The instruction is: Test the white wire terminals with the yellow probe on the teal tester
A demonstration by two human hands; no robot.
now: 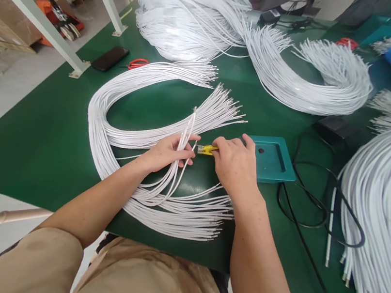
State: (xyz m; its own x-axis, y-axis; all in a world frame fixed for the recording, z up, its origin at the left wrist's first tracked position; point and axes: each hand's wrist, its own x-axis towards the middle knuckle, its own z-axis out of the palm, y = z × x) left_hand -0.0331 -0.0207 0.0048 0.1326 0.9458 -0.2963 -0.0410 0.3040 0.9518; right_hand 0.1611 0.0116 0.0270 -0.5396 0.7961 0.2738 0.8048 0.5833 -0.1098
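Observation:
My left hand (170, 152) is closed round several white cables (182, 147) from a bundle, their ends standing up above the fingers. One cable end leans apart from the others, towards the right. My right hand (235, 162) grips a yellow tool with a metal tip (205, 150); the tip points left, close to that cable end. Whether the two touch I cannot tell, and the palm hides the rest of the tool. Under and behind my left hand curves a large bundle of white cables (100, 108), its ends fanned out to the right.
A teal tray (289, 172) lies beyond my right hand, beside a looped black cord (322, 204). More white cable bundles (189, 13) fill the back and the right side. Red-handled scissors (138, 63) and a black phone (110, 58) rest at the back left near a white post (51, 29).

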